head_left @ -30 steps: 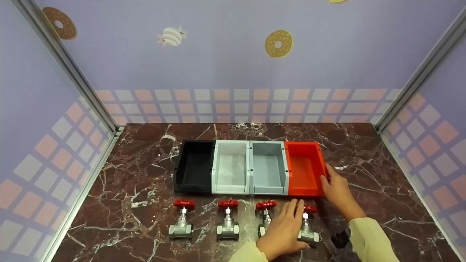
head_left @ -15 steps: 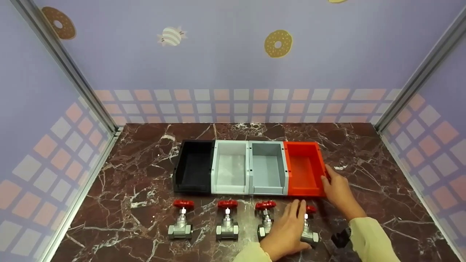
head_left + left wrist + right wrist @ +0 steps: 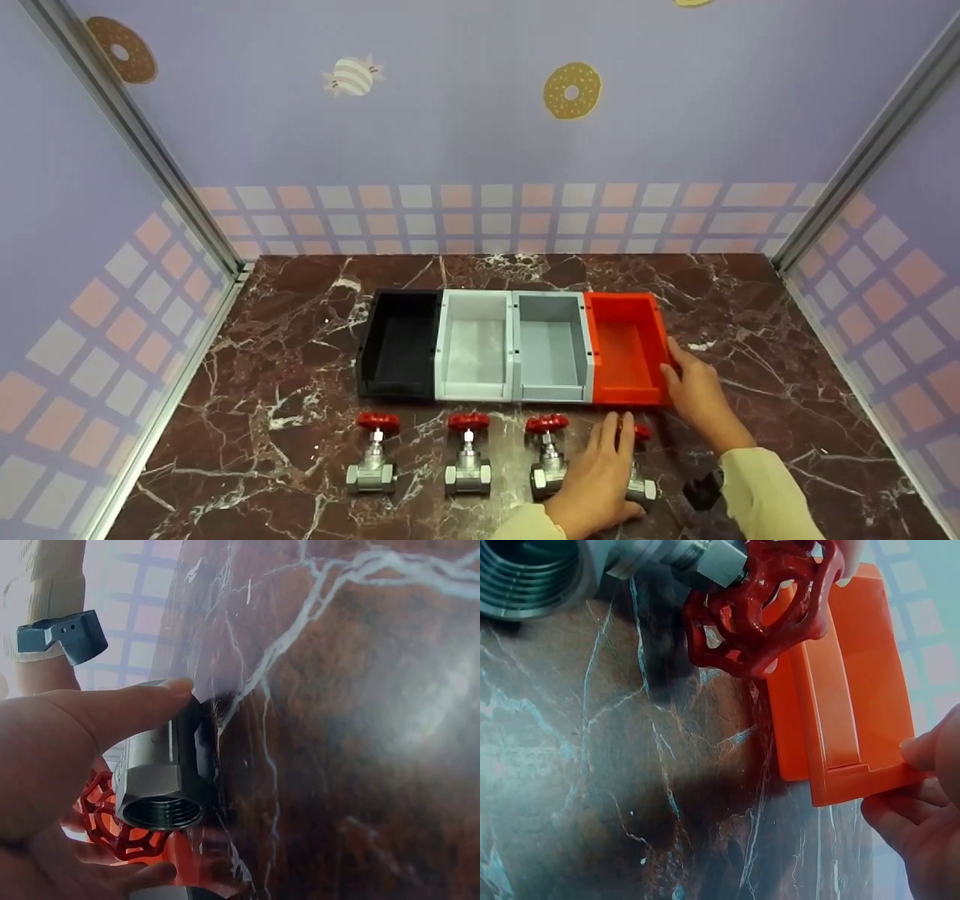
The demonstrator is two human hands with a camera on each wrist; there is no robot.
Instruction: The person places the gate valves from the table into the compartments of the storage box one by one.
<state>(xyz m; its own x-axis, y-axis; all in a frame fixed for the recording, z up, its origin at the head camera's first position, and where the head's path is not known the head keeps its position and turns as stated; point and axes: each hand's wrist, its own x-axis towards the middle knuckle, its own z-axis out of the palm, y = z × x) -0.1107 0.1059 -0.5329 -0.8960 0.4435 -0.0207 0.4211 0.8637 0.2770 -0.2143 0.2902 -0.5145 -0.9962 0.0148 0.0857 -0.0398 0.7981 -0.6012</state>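
Observation:
Four-sided open bins stand side by side: black, white, grey and orange. My right hand pinches the orange bin's right wall, thumb over the rim and fingers outside, as the right wrist view shows. Below the bins, valves with red handwheels lie in a row. The rightmost valve is partly covered by my left hand. That hand's thumb rests on the valve body in the left wrist view, and its fairly straight fingers reach along the red handwheel.
Other valves lie to the left: one near the left hand, a middle valve and a leftmost valve. Patterned walls enclose the dark marble tabletop at the back and sides.
My left hand has slid slightly right over the rightmost valve, uncovering more of the neighbouring valve. The right hand, the bins and the valves show no clear movement.

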